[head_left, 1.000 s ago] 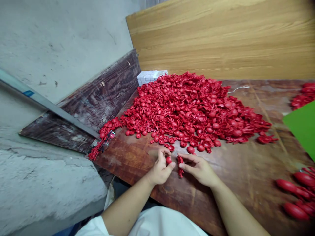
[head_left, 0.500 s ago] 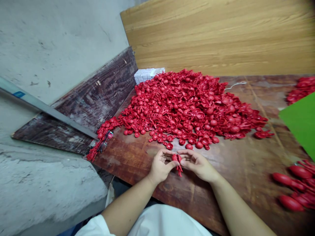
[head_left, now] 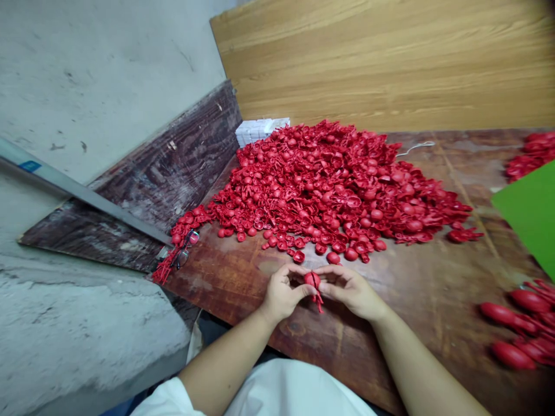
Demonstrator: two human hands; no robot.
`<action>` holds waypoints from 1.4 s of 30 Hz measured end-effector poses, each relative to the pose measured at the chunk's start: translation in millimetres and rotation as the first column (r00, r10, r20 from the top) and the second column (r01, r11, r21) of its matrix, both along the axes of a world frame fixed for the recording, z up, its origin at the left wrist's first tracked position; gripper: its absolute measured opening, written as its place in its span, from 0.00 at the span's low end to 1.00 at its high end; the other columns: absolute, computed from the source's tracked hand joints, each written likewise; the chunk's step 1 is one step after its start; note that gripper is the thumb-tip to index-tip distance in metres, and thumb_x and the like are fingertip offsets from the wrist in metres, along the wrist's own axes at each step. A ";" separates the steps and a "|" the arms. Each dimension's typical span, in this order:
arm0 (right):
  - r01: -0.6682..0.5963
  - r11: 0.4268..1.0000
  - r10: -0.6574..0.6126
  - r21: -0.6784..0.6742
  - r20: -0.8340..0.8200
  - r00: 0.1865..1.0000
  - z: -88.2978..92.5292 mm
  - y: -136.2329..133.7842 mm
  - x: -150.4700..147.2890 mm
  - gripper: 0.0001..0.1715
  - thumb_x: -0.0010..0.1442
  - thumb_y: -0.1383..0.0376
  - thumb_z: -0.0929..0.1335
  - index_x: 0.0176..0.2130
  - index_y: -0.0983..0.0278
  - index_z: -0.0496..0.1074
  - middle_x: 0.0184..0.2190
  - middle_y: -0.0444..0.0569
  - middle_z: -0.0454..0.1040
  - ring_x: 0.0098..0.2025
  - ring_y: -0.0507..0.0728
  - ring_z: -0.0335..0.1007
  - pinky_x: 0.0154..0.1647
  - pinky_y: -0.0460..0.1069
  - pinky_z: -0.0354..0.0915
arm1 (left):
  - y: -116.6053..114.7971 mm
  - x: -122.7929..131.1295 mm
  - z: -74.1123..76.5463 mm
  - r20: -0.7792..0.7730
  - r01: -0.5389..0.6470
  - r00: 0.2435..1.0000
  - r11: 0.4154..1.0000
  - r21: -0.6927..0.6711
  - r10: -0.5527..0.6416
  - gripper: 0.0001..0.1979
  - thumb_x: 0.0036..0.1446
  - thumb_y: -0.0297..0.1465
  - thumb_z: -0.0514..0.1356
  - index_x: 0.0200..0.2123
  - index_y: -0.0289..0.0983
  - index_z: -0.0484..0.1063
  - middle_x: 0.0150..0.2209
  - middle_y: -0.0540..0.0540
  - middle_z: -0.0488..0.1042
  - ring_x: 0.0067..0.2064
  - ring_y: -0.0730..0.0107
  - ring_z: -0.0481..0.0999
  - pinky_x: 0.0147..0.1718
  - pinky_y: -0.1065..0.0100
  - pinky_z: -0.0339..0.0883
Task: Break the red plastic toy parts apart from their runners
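Note:
Between my two hands is a red plastic figure (head_left: 313, 281) with a round body and thin limb-like prongs hanging below. A dark seam runs down its round part, between two halves. My left hand (head_left: 284, 293) pinches its left side with thumb and fingers. From the other side my right hand (head_left: 349, 290) grips it the same way, fingertips nearly meeting at the top. Just beyond my fingers spreads a big heap of red plastic pieces (head_left: 321, 179), cupped shells and pronged parts mixed together. A few loose round pieces (head_left: 333, 257) lie at its near edge.
Glasses (head_left: 184, 249) lie on red pieces at the table's left edge, by a metal bar (head_left: 87, 193). A white stack (head_left: 260, 132) stands behind the heap. To the right are larger red figures (head_left: 514, 354) and a green sheet (head_left: 531, 214). A wooden panel (head_left: 381, 63) closes the back.
The gap between the two halves of the red figure has narrowed to a thin seam. Both hands stay in nearly the same place.

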State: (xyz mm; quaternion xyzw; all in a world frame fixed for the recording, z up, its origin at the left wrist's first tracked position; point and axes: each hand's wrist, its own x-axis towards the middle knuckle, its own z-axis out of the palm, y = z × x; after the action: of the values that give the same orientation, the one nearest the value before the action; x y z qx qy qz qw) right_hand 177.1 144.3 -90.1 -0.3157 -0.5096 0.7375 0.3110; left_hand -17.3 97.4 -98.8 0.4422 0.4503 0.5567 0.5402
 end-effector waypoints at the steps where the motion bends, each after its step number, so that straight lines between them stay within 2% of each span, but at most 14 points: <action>1: -0.007 1.000 0.007 0.001 -0.002 1.000 0.4 0.2 0.1 0.22 0.56 0.59 0.76 0.49 0.64 0.75 0.42 0.53 0.82 0.40 0.57 0.79 0.46 0.54 0.74 | -0.1 -0.1 0.1 -0.015 -0.003 1.000 1.000 0.004 0.003 0.21 0.45 0.33 0.76 0.40 0.34 0.74 0.38 0.42 0.80 0.39 0.67 0.79 0.44 0.66 0.71; 7: -0.006 1.000 0.005 0.026 0.003 1.000 1.9 1.8 1.9 0.22 0.56 0.59 0.76 0.49 0.63 0.77 0.44 0.54 0.82 0.43 0.59 0.80 0.49 0.56 0.74 | -0.2 0.3 -1.4 -0.066 0.000 0.998 1.000 -0.001 0.000 0.24 0.41 0.37 0.77 0.40 0.34 0.76 0.37 0.43 0.80 0.40 0.65 0.79 0.45 0.64 0.72; 14: -0.015 1.000 0.015 -0.004 0.006 1.000 4.2 0.6 2.4 0.22 0.56 0.58 0.76 0.49 0.64 0.79 0.42 0.55 0.83 0.41 0.58 0.81 0.48 0.56 0.75 | -0.4 0.2 -2.4 -0.095 -0.020 0.995 0.999 -0.026 0.018 0.24 0.39 0.38 0.78 0.39 0.34 0.77 0.37 0.43 0.81 0.38 0.65 0.79 0.43 0.64 0.72; 20: -0.068 0.998 0.068 0.015 -0.022 0.997 2.0 0.6 3.2 0.24 0.59 0.59 0.75 0.53 0.63 0.76 0.45 0.54 0.82 0.42 0.58 0.80 0.48 0.54 0.74 | -0.9 1.5 -3.3 -0.069 -0.039 0.997 0.999 0.007 0.039 0.24 0.37 0.37 0.78 0.38 0.35 0.77 0.35 0.45 0.80 0.37 0.67 0.78 0.42 0.66 0.71; 28: -0.075 0.997 0.076 0.015 -0.049 0.996 3.9 0.7 2.9 0.22 0.58 0.60 0.75 0.51 0.64 0.76 0.46 0.56 0.81 0.43 0.58 0.80 0.46 0.53 0.75 | -2.9 1.6 -4.9 -0.150 -0.036 0.988 0.999 0.029 0.040 0.24 0.39 0.40 0.77 0.36 0.35 0.76 0.41 0.41 0.79 0.43 0.63 0.79 0.46 0.63 0.71; 35: -0.079 0.996 0.077 -0.036 -0.053 0.996 1.8 1.6 3.5 0.21 0.54 0.61 0.77 0.47 0.64 0.78 0.43 0.55 0.82 0.42 0.59 0.80 0.47 0.55 0.74 | -3.7 1.7 -1.7 -0.129 -0.001 0.992 1.000 0.022 0.004 0.25 0.37 0.39 0.78 0.35 0.34 0.74 0.42 0.40 0.78 0.43 0.63 0.79 0.46 0.64 0.71; 36: -0.081 0.996 0.079 -0.048 -0.059 0.995 1.3 1.9 3.9 0.23 0.53 0.61 0.78 0.48 0.64 0.78 0.42 0.55 0.82 0.42 0.59 0.80 0.47 0.55 0.74 | -3.7 1.7 -0.1 -0.130 0.015 0.992 0.999 0.030 -0.011 0.25 0.37 0.38 0.78 0.35 0.34 0.74 0.41 0.41 0.79 0.43 0.63 0.79 0.46 0.63 0.71; 38: -0.095 0.992 0.087 -0.079 -0.091 0.992 0.4 2.2 5.0 0.33 0.52 0.63 0.79 0.55 0.63 0.73 0.41 0.54 0.82 0.39 0.58 0.80 0.44 0.54 0.75 | -3.6 1.6 3.2 -0.127 0.049 0.991 0.997 0.055 -0.041 0.24 0.37 0.36 0.78 0.35 0.34 0.74 0.40 0.41 0.79 0.43 0.62 0.80 0.46 0.63 0.71; 40: -0.118 0.987 0.103 -0.108 -0.132 0.986 0.3 2.2 6.4 0.46 0.52 0.65 0.79 0.65 0.60 0.62 0.40 0.52 0.82 0.37 0.57 0.81 0.41 0.53 0.75 | -3.6 1.2 6.2 -0.126 0.079 0.990 0.994 0.078 -0.069 0.24 0.37 0.36 0.78 0.35 0.35 0.73 0.41 0.40 0.80 0.43 0.61 0.80 0.45 0.64 0.71; 42: -0.147 0.981 0.127 -0.125 -0.157 0.979 0.7 1.9 7.7 0.52 0.53 0.66 0.78 0.68 0.59 0.54 0.40 0.52 0.82 0.36 0.57 0.81 0.39 0.53 0.75 | -3.7 0.4 8.9 -0.167 0.101 0.982 0.991 0.088 -0.085 0.24 0.37 0.37 0.78 0.35 0.35 0.73 0.42 0.40 0.79 0.44 0.60 0.80 0.44 0.64 0.71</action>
State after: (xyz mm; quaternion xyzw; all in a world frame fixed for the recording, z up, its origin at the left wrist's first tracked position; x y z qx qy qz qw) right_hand 184.8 146.2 -89.4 -0.2445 -0.4542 0.8117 0.2740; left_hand -16.9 93.7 -89.9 0.5322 0.4443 0.5140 0.5051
